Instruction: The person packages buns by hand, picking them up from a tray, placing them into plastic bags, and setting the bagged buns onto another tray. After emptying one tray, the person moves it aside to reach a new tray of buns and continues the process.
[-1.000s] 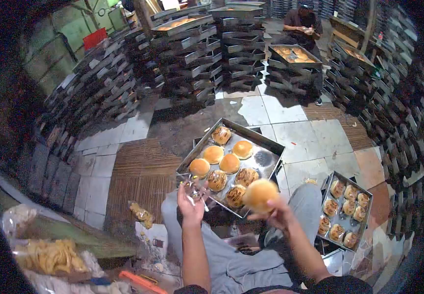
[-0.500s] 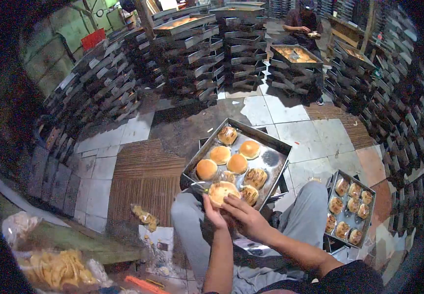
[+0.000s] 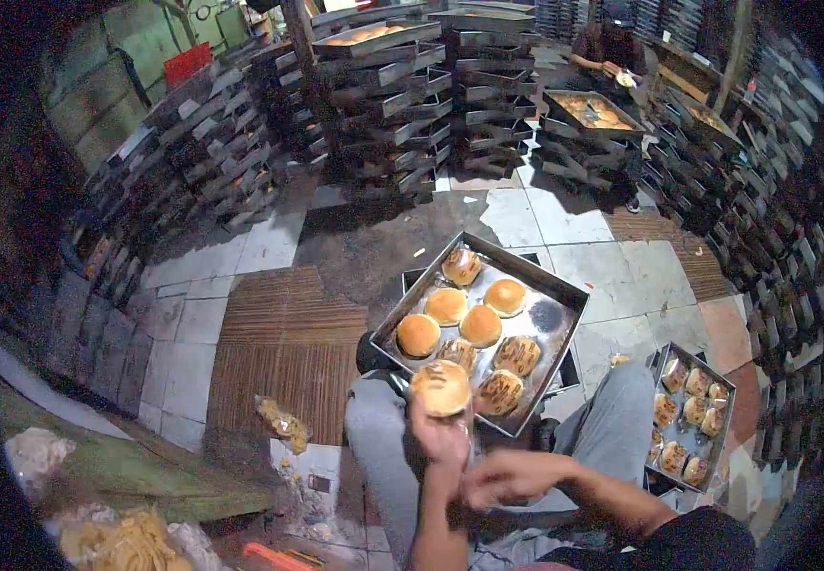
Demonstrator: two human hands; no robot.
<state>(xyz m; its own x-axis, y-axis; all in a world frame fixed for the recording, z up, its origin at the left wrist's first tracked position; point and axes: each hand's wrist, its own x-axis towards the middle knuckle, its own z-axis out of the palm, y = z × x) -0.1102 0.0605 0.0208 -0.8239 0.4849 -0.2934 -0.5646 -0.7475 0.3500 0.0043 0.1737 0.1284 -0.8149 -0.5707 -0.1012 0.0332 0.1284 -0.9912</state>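
My left hand (image 3: pixel 442 433) holds up a round bun (image 3: pixel 442 388) with brown marks on its top, over the near corner of a metal tray (image 3: pixel 564 328). Inside the tray are several buns: plain golden ones such as a bun (image 3: pixel 480 325), and ones with dark print in clear wrap such as a wrapped bun (image 3: pixel 516 356). Blurred by motion, my right hand (image 3: pixel 516 478) is beside my left wrist, below the tray; its fingers are smeared, and whether they hold anything is unclear.
A second tray (image 3: pixel 728 419) of wrapped buns is at the right. Tall stacks of trays (image 3: pixel 402 105) stand behind. A person (image 3: pixel 610 48) sits at the back. A plastic bag (image 3: pixel 281 423) lies on the floor; an orange object (image 3: pixel 274 556) is at the bottom left.
My right hand has left the bun and moved down toward my left wrist. The bun in my left hand has turned, showing its marked top. The view has shifted slightly.
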